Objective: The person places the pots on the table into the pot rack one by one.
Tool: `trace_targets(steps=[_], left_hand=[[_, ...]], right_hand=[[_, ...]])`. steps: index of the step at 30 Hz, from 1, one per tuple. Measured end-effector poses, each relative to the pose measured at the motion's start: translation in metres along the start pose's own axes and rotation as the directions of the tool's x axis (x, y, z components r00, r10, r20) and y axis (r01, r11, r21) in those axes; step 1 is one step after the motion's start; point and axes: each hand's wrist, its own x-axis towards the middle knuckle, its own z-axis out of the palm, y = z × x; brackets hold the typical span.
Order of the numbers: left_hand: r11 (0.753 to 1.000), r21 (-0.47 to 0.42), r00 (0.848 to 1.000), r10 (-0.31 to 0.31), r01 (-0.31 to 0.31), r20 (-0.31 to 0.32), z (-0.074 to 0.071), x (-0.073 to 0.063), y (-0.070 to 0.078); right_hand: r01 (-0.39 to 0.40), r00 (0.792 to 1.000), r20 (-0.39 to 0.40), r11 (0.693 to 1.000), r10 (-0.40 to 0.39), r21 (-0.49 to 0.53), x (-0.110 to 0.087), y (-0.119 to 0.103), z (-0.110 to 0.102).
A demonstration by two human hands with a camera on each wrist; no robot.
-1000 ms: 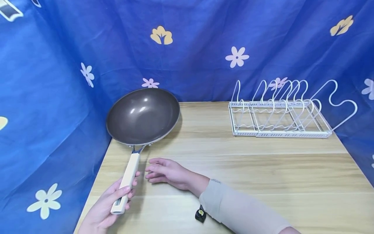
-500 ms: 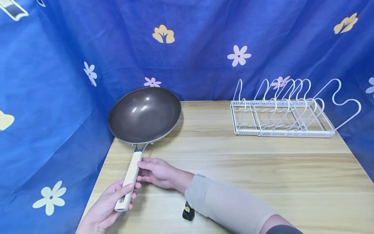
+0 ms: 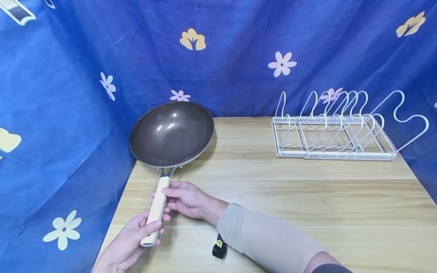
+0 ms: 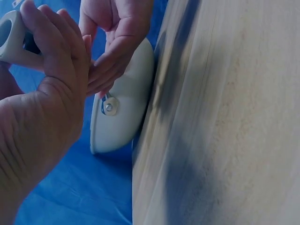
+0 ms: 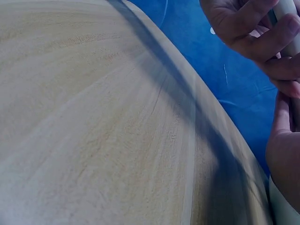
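A dark-lined wok (image 3: 172, 134) with a long cream handle (image 3: 157, 207) is at the table's left side. My left hand (image 3: 131, 236) grips the handle near its end, thumb on top. Closer to the wok's bowl, my right hand (image 3: 188, 200) holds the same handle, thumb above and fingers passing underneath. In the left wrist view, the bowl's pale outside (image 4: 124, 112) shows beyond the right hand (image 4: 117, 35), close to the tabletop; whether it touches is unclear. The right wrist view catches the left hand's fingers (image 5: 262, 40) curled round the handle.
A white wire rack (image 3: 348, 155) with several upright loops stands at the back right of the wooden table (image 3: 307, 204). Blue flowered cloth (image 3: 235, 57) hangs behind and on the left. A small black object (image 3: 219, 248) is beside the right sleeve (image 3: 263, 239).
My right hand has moved left from beside the handle and taken hold of it, its fingers now reaching underneath. The left hand keeps its grip. The whole view has shifted slightly.
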Motion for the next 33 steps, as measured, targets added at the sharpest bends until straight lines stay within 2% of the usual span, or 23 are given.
trace_targets(steps=[4, 10, 21, 26, 30, 33], left_hand=[[0.999, 0.047, 1.0, 0.0, 0.001, -0.023, 0.004, 0.0, 0.0], [1.0, 0.009, 0.999, 0.022, -0.023, 0.025, 0.013, 0.002, 0.0], [0.99, 0.073, 0.993, 0.115, -0.117, 0.02, 0.047, 0.016, 0.001], [0.99, 0.021, 0.99, 0.137, -0.138, 0.039, 0.066, 0.026, 0.005], [0.988, -0.026, 0.985, 0.153, -0.151, 0.075, 0.081, 0.033, 0.009], [0.987, -0.018, 0.984, 0.158, -0.157, 0.083, 0.091, 0.038, 0.013]], right_hand=[[0.005, 1.0, 0.024, 1.0, -0.005, -0.001, -0.002, -0.001, -0.001], [0.009, 0.999, 0.037, 1.0, -0.008, -0.026, -0.009, -0.003, -0.001], [0.069, 0.996, 0.06, 0.997, -0.066, -0.038, -0.03, -0.016, -0.014], [0.105, 0.992, 0.073, 0.994, -0.107, 0.033, -0.042, -0.027, -0.018], [0.144, 0.978, 0.14, 0.985, -0.157, 0.097, -0.052, -0.035, -0.022], [0.167, 0.964, 0.185, 0.975, -0.193, 0.148, -0.059, -0.039, -0.025]])
